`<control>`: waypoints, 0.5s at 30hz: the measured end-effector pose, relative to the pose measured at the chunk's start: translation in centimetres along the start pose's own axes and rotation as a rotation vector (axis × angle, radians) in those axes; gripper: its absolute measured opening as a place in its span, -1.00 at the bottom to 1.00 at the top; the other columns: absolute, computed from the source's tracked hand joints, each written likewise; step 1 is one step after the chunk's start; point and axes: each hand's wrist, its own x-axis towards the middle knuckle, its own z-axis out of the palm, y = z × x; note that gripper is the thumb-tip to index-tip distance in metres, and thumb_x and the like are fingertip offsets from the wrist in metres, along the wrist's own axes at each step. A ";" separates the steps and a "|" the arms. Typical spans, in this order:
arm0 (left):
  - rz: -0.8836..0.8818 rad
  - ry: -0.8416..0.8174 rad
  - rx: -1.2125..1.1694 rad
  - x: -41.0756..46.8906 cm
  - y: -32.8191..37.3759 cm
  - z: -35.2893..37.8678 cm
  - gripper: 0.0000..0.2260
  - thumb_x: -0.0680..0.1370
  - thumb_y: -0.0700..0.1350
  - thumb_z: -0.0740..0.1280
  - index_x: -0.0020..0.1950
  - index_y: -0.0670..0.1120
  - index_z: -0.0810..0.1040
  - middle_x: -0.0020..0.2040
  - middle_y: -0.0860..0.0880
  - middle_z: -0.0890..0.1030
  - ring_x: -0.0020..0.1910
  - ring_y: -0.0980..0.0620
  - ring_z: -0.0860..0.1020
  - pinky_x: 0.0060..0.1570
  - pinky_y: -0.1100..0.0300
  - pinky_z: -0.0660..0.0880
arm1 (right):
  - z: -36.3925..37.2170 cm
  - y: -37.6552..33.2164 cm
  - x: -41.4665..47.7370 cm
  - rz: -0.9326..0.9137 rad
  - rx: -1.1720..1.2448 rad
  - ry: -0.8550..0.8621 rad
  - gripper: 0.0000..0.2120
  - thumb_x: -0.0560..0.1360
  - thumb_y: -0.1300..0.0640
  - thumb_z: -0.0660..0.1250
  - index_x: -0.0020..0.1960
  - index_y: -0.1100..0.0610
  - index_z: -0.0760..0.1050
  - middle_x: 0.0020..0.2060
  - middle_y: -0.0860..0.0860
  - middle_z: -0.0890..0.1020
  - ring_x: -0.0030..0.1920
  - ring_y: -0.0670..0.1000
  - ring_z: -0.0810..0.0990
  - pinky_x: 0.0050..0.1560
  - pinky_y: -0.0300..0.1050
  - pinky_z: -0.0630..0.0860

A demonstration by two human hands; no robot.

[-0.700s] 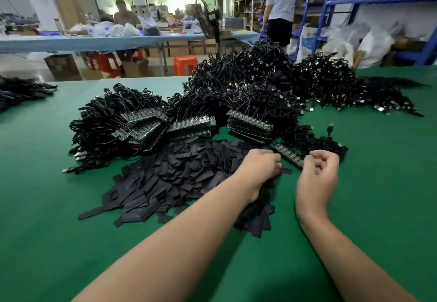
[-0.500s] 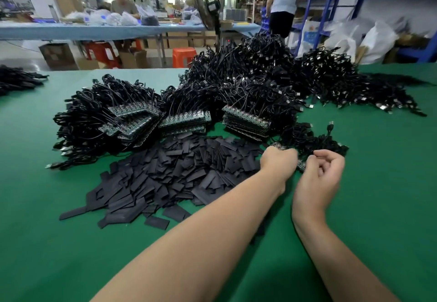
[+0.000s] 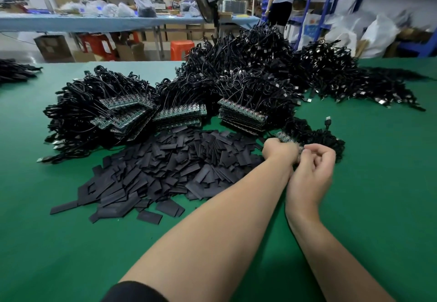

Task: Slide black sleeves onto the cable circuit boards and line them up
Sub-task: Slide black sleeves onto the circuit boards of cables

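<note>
Green worktop (image 3: pixel 71 242); black sleeves (image 3: pixel 177 167) heaped left of centre. Since half second ago: left hand (image 3: pixel 280 150) off heap's right edge, across to right hand (image 3: pixel 314 167), now touching it. Meeting over short row of circuit boards (image 3: pixel 285 137) at front of small cable bundle (image 3: pixel 314 136). Probably bringing sleeve to board for sliding on; sleeve itself hidden. Left: curled, back to camera, contents impossible to tell. Right: same spot as before, fingers curled, pinching near end of board row. Both forearms stretched forward, converging.
</note>
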 end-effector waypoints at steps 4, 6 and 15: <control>0.149 -0.073 -0.040 -2.1 2.4 -0.4 -0.91 0.53 -0.33 0.43 0.00 -0.20 0.58 -0.20 -0.16 0.60 -0.53 0.09 0.46 -0.52 0.30 0.42 | -0.2 -1.0 -0.8 -0.185 0.024 -0.038 -0.92 0.63 0.12 0.17 0.02 0.02 0.44 -0.25 -0.28 0.55 -0.25 -0.21 0.51 -0.22 -0.29 0.40; 0.262 -0.084 -0.006 -2.8 4.5 -1.4 -0.80 0.53 -0.35 0.41 0.15 -0.26 0.60 -0.07 -0.21 0.67 -0.34 -0.02 0.59 -0.27 0.15 0.63 | -0.3 -1.8 -1.6 -0.354 0.019 -0.119 -0.91 0.64 0.12 0.16 0.06 0.02 0.44 -0.18 -0.30 0.54 -0.20 -0.21 0.52 -0.16 -0.31 0.40; 0.934 -0.088 0.664 -10.7 11.8 -12.2 -0.65 0.61 -0.23 0.39 0.40 -0.09 0.55 0.01 -0.01 0.70 -0.10 0.15 0.63 0.04 0.32 0.56 | -1.1 -8.2 -3.7 -0.858 0.097 -0.237 -0.84 0.65 0.08 0.16 0.04 0.15 0.46 -0.08 -0.10 0.46 -0.14 0.06 0.48 -0.14 0.02 0.42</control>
